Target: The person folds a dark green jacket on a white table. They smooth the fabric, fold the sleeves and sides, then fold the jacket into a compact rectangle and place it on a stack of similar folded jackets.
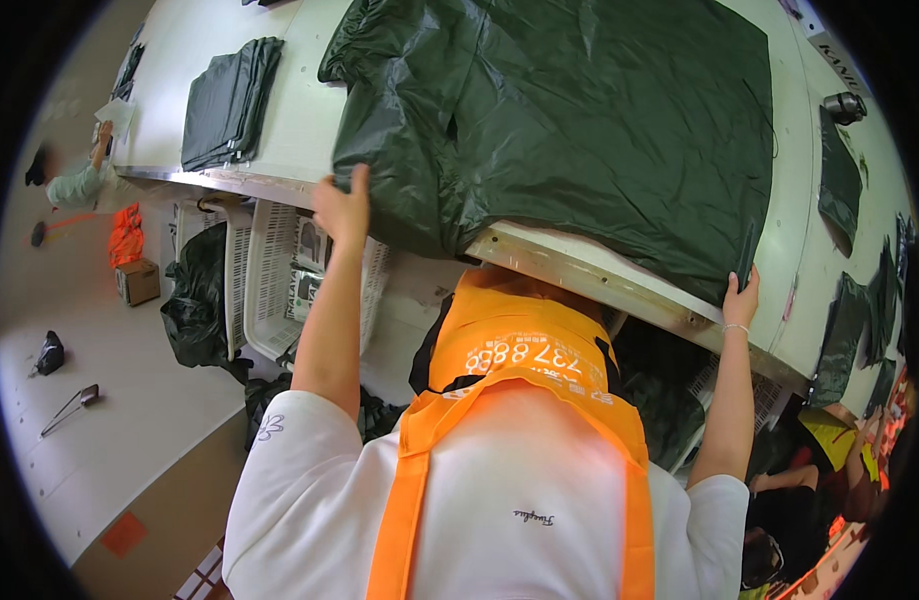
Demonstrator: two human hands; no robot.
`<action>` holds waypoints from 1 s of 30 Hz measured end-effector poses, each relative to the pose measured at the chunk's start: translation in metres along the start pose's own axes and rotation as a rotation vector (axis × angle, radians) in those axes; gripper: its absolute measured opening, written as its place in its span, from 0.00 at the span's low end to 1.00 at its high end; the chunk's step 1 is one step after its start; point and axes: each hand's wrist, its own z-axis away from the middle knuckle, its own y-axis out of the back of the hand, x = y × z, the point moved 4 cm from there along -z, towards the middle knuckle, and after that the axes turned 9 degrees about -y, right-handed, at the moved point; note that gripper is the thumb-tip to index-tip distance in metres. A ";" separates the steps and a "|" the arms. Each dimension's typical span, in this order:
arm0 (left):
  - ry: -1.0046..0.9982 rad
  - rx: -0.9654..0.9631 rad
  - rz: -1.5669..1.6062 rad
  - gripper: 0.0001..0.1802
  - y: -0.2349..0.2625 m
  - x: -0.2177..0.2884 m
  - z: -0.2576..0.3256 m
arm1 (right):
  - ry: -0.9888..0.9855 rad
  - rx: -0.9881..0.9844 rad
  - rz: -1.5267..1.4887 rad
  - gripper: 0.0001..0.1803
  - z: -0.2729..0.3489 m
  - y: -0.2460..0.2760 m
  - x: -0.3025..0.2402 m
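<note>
A large dark green garment [600, 120] of thin, shiny fabric lies spread over the white table, its lower left part hanging past the front edge. Bunched, gathered cloth runs along its left side. At that side is my left hand [342, 208], thumb raised against the fabric and apart from the curled fingers; no cloth shows between them. Over at the lower right corner, my right hand [742, 298] pinches the garment's edge, where a narrow dark strip runs up from the fingers. The fingertips under the cloth there are hidden.
Folded green garments [232, 105] lie on the table at the left. White plastic baskets [265, 300] stand beneath the table's front edge [600, 285]. More dark green pieces [838, 185] and a small metal object [845, 107] are at the right. Other people are at both sides.
</note>
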 end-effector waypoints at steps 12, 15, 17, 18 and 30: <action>0.365 0.368 0.858 0.19 -0.045 -0.138 0.029 | 0.040 0.276 0.065 0.33 0.025 0.018 -0.013; 0.507 0.035 1.225 0.34 -0.098 -0.113 0.094 | 0.547 0.173 0.214 0.40 0.057 0.036 -0.043; 0.660 -0.269 1.395 0.46 -0.098 -0.069 0.101 | 0.608 -0.110 0.392 0.42 0.085 0.029 -0.047; 0.698 -0.358 1.000 0.47 -0.086 -0.064 0.096 | 0.636 -0.251 0.483 0.44 0.095 0.030 -0.048; 0.905 -1.061 1.289 0.31 0.059 -0.140 0.090 | 0.520 -0.494 0.176 0.09 0.096 0.079 0.004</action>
